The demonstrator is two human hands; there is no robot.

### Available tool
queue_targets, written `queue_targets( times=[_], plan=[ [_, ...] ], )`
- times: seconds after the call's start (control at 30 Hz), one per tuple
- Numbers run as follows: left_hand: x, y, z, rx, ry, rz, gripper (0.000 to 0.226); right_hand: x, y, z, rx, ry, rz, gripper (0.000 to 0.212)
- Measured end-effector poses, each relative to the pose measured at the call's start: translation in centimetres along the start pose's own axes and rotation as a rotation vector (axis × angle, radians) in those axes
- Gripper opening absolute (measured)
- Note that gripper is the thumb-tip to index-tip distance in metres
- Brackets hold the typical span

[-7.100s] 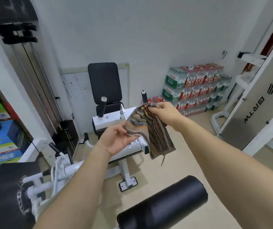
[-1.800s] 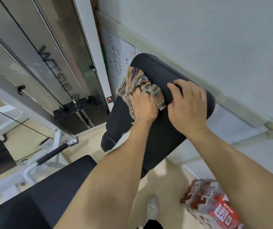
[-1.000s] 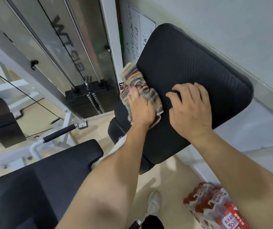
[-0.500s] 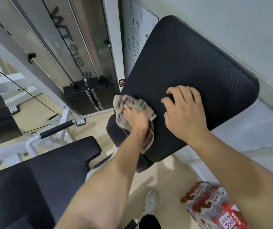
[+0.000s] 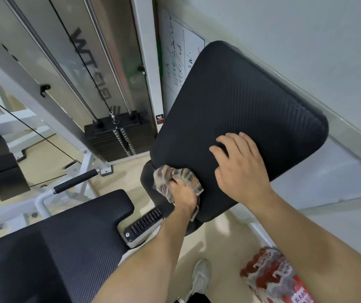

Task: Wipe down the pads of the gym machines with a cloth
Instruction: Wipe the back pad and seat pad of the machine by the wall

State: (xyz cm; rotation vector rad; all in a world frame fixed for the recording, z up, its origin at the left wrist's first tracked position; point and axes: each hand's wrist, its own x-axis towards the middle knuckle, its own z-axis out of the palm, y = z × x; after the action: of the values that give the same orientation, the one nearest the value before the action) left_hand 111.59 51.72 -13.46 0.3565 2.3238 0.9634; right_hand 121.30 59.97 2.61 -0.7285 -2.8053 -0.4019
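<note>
Head cam: left hand (image 5: 183, 194) bunches the cloth (image 5: 176, 182) at the pad's (image 5: 241, 101) bottom edge, right hand (image 5: 242, 169) flat, fingers loosely spread (overlap strokes, I'd say).

Back pad (image 5: 241, 101) matt black, fine-ribbed vinyl look; cloth (image 5: 180, 176) woven, striped; weight stack (image 5: 114, 138) dark metal.

Left hand (image 5: 183, 196) sits at the lower left corner of the back pad (image 5: 238, 119), the cloth (image 5: 176, 178) bunched between palm and pad. Right hand (image 5: 242, 169) lies flat on the pad just to its right. Behind the pad, a whiteboard (image 5: 178, 55) on the wall. Left of it, the weight stack (image 5: 118, 136). Seat pad (image 5: 50, 243) nearer, lower left. On the floor at right, a pack of bottles (image 5: 273, 278), a shoe (image 5: 200, 278) beside it.
</note>
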Motion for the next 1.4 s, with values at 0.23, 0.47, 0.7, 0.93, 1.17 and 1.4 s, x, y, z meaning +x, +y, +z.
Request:
queue_targets(
  times=[0.23, 0.47, 0.7, 0.93, 1.17, 1.4],
  plan=[
    [2.3, 16.7, -5.9, 0.152, 0.068, 0.252, 0.057, 0.1, 3.8, -3.5, -0.012, 0.158, 0.136, 0.047],
    [-7.4, 12.4, -1.1, 0.446, -0.027, 0.808, 0.072, -1.1, 7.4, -5.6, 0.107, 0.282, 0.506, 0.054],
    [-7.3, 12.4, -2.1, 0.518, -0.040, 1.146, 0.065, 0.0, 8.2, -6.8, 0.249, 0.263, 0.527, 0.044],
    [0.2, 27.1, -7.9, 0.570, 0.109, 1.306, 0.048, 6.4, 8.9, -8.7, 0.357, 0.236, 0.647, 0.032],
    [5.4, 30.2, -9.7, 0.343, 0.192, 1.181, 0.035, 13.5, 8.9, -8.2, 0.566, 0.197, 0.635, 0.032],
    [8.0, 29.5, -11.1, -0.088, 0.071, 0.533, 0.035, 18.7, 5.4, -5.4, 0.250, 0.182, 0.362, 0.047]
  ],
)
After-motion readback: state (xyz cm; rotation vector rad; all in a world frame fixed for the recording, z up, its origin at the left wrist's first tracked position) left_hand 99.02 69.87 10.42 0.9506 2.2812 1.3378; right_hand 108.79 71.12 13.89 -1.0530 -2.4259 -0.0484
